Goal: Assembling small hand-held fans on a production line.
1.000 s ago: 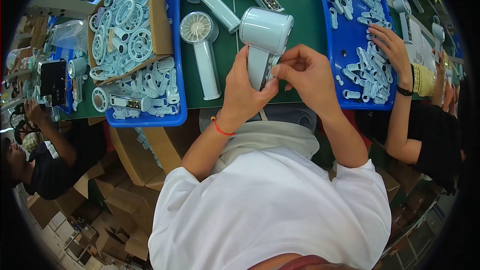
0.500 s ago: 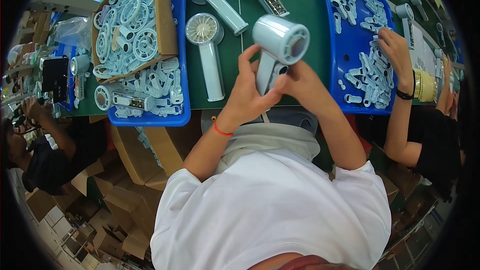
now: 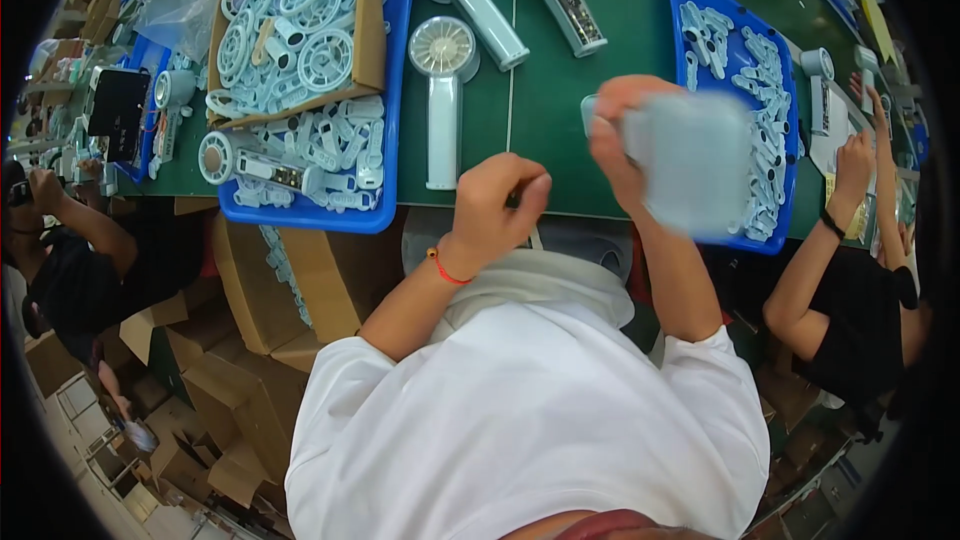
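Observation:
My right hand (image 3: 618, 135) grips a pale blue handheld fan (image 3: 700, 165), whose wide head is smeared by motion above the table's front, beside the right blue tray (image 3: 675, 35). My left hand (image 3: 500, 202) is closed in front of my waist, apart from the fan; a small dark spot shows between its curled fingers, and I cannot make out what it is. Ahead of it lies one fan (image 3: 443, 90) with its handle toward me. Beyond are another fan (image 3: 480, 10) and a fan with an open handle (image 3: 565, 0) that bares its inner parts.
On the left, a blue tray (image 3: 388, 180) bears small pale parts, a cardboard box (image 3: 368, 15) of rings and clips, and a fan with an open handle (image 3: 262, 168). Small parts fill the right tray. Co-workers' arms (image 3: 835, 205) are at the right; another person (image 3: 75, 220) is at the left.
My hands have parted: the fan has swung right in my right hand, while my left has let go and curled shut. The co-worker's hand has left the right tray. The view has shifted slightly.

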`<act>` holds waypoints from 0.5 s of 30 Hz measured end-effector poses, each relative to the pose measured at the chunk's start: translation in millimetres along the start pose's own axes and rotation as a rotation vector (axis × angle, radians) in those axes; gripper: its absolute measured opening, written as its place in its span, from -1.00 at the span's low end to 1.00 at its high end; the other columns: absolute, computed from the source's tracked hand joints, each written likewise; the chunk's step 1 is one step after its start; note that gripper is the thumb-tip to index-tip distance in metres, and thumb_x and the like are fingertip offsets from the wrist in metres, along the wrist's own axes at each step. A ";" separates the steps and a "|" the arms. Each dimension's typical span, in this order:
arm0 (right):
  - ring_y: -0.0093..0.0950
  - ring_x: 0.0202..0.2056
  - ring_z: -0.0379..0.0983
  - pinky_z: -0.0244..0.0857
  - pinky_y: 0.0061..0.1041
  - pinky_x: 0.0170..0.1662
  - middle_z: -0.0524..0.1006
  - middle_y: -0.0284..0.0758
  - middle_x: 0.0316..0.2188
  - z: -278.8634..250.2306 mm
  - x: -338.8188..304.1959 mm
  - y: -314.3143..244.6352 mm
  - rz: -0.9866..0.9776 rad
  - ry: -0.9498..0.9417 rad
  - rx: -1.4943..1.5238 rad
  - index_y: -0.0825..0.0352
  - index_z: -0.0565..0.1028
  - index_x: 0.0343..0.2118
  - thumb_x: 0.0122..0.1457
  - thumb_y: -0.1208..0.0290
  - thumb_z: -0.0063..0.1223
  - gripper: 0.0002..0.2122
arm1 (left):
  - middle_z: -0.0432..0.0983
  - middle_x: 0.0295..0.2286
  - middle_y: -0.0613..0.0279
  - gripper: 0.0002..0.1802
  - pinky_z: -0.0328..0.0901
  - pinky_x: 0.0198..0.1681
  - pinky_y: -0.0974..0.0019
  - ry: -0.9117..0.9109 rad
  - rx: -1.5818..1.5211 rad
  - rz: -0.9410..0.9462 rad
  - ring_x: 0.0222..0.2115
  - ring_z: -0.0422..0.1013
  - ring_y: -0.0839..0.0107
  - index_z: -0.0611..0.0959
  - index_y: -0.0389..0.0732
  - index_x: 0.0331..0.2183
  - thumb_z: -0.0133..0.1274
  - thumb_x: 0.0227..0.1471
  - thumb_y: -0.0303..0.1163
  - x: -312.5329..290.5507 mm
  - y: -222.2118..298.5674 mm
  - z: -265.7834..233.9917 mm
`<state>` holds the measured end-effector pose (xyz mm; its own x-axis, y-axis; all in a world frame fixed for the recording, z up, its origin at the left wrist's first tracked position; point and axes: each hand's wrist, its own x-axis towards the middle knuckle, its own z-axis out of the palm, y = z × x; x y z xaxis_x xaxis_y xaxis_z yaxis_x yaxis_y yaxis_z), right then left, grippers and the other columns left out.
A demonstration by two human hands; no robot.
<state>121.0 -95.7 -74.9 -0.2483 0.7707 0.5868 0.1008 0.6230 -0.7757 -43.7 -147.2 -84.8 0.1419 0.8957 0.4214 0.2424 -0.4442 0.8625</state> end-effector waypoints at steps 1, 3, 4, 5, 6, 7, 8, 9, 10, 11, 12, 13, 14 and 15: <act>-0.30 -0.35 0.38 0.28 -0.44 -0.30 0.43 -0.24 -0.34 -1.6 -12.4 10.9 -0.227 -0.164 -0.790 0.33 0.38 -0.33 -0.03 0.59 0.00 -0.83 | 0.35 -0.69 0.25 -0.98 0.17 -0.63 0.44 -0.008 0.092 0.214 -0.70 0.26 0.43 0.50 -0.30 -0.58 0.00 -0.18 -0.59 -5.5 4.5 -0.3; -0.26 -0.25 0.38 0.24 -0.35 -0.18 0.43 -0.22 -0.33 17.9 -0.8 -7.5 0.219 -0.177 -0.377 0.36 0.34 -0.19 -0.24 0.63 0.10 -0.57 | 0.32 -0.70 0.28 -0.91 0.19 -0.64 0.40 -0.074 0.044 0.619 -0.70 0.27 0.37 0.50 -0.20 -0.59 0.04 -0.32 -0.57 -7.1 27.6 5.2; -0.28 -0.20 0.34 0.19 -0.36 -0.14 0.40 -0.24 -0.27 18.2 8.3 -14.4 0.181 -0.319 -0.531 0.35 0.29 -0.09 -0.25 0.58 0.13 -0.47 | 0.38 -0.59 0.29 -0.85 0.25 -0.48 0.31 -0.041 0.150 0.772 -0.57 0.33 0.33 0.54 -0.18 -0.52 0.10 -0.33 -0.51 1.1 37.4 1.8; -0.28 -0.20 0.34 0.19 -0.36 -0.14 0.40 -0.24 -0.27 20.2 7.6 -20.2 0.183 -0.320 -0.533 0.35 0.29 -0.09 -0.25 0.58 0.13 -0.47 | 0.39 -0.49 0.27 -0.76 0.23 -0.37 0.25 -0.010 0.278 0.664 -0.45 0.33 0.29 0.54 -0.17 -0.44 0.15 -0.32 -0.45 9.1 43.9 -6.0; -0.29 -0.17 0.31 0.15 -0.35 -0.10 0.38 -0.24 -0.24 18.9 2.4 -25.9 0.161 -0.342 -0.650 0.35 0.29 -0.07 -0.25 0.55 0.15 -0.45 | 0.40 -0.40 0.26 -0.67 0.22 -0.25 0.19 0.018 0.393 0.554 -0.34 0.34 0.26 0.55 -0.16 -0.35 0.19 -0.31 -0.39 17.4 45.6 -11.0; -0.30 -0.13 0.28 0.11 -0.33 -0.06 0.37 -0.25 -0.21 17.2 -2.5 -30.1 0.140 -0.365 -0.768 0.35 0.28 -0.04 -0.25 0.52 0.16 -0.42 | 0.38 -0.32 0.26 -0.57 0.16 -0.18 0.17 -0.089 0.490 0.426 -0.25 0.29 0.25 0.53 -0.15 -0.27 0.21 -0.32 -0.34 28.2 42.9 -16.4; -0.30 -0.07 0.23 0.04 -0.30 -0.01 0.35 -0.26 -0.17 9.8 -7.0 -31.4 0.149 -0.435 -0.789 0.33 0.25 0.01 -0.22 0.48 0.17 -0.39 | 0.36 -0.25 0.25 -0.46 0.10 -0.12 0.15 -0.194 0.588 0.293 -0.15 0.24 0.23 0.51 -0.14 -0.19 0.23 -0.33 -0.29 35.5 38.2 -20.1; -0.30 -0.07 0.23 0.04 -0.30 -0.01 0.35 -0.26 -0.17 2.2 -9.1 -31.9 0.158 -0.436 -0.795 0.33 0.25 0.01 -0.22 0.48 0.17 -0.39 | 0.36 -0.25 0.25 -0.46 0.10 -0.12 0.15 -0.198 0.577 0.293 -0.15 0.24 0.23 0.51 -0.14 -0.19 0.23 -0.33 -0.29 37.5 32.8 -20.8; -0.26 -0.04 0.20 0.03 -0.30 0.02 0.33 -0.23 -0.12 -4.9 -10.7 -32.3 0.238 -0.447 -0.749 0.31 0.25 0.02 -0.19 0.49 0.14 -0.41 | 0.35 -0.23 0.27 -0.41 0.06 -0.10 0.11 -0.275 0.719 0.253 -0.10 0.20 0.25 0.49 -0.14 -0.16 0.24 -0.36 -0.27 37.8 27.5 -20.6; -0.23 0.00 0.17 0.02 -0.31 0.04 0.31 -0.20 -0.07 -9.2 -11.6 -32.4 0.320 -0.452 -0.698 0.30 0.25 0.03 -0.15 0.50 0.12 -0.42 | 0.34 -0.20 0.29 -0.36 0.03 -0.08 0.07 -0.357 0.863 0.213 -0.05 0.16 0.26 0.46 -0.14 -0.14 0.25 -0.39 -0.25 38.1 24.1 -20.7; -0.23 -0.01 0.18 0.03 -0.33 0.05 0.32 -0.20 -0.07 -12.9 -11.6 -30.8 0.371 -0.429 -0.587 0.31 0.26 0.02 -0.13 0.50 0.12 -0.45 | 0.35 -0.23 0.33 -0.38 0.03 -0.10 0.03 -0.296 0.875 0.183 -0.05 0.15 0.27 0.50 -0.14 -0.17 0.28 -0.42 -0.26 38.7 23.5 -16.5; -0.23 -0.01 0.18 0.03 -0.33 0.05 0.32 -0.20 -0.07 -11.1 -12.0 -31.4 0.379 -0.426 -0.585 0.31 0.26 0.02 -0.13 0.50 0.12 -0.45 | 0.35 -0.23 0.33 -0.38 0.03 -0.10 0.03 -0.304 0.872 0.183 -0.05 0.15 0.27 0.50 -0.14 -0.17 0.28 -0.42 -0.26 40.6 22.5 -16.9; -0.23 -0.02 0.20 0.05 -0.34 0.03 0.34 -0.19 -0.09 -8.5 -12.7 -32.4 0.384 -0.390 -0.561 0.32 0.28 0.00 -0.13 0.50 0.13 -0.47 | 0.37 -0.24 0.34 -0.42 0.03 -0.10 0.01 -0.331 0.849 0.170 -0.08 0.17 0.26 0.52 -0.14 -0.20 0.27 -0.41 -0.28 44.0 21.8 -17.2; -0.23 -0.04 0.22 0.08 -0.36 0.02 0.35 -0.18 -0.11 -6.8 -13.2 -33.0 0.388 -0.354 -0.535 0.33 0.31 -0.02 -0.14 0.51 0.14 -0.48 | 0.38 -0.26 0.35 -0.46 0.02 -0.10 0.00 -0.357 0.828 0.157 -0.10 0.19 0.25 0.53 -0.14 -0.24 0.27 -0.41 -0.29 47.6 20.4 -17.6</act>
<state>127.6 -125.5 -55.5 -0.3851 0.9158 0.1140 0.6768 0.3642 -0.6397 -48.9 -113.2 -42.2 0.4859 0.8257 0.2866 0.7866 -0.5561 0.2684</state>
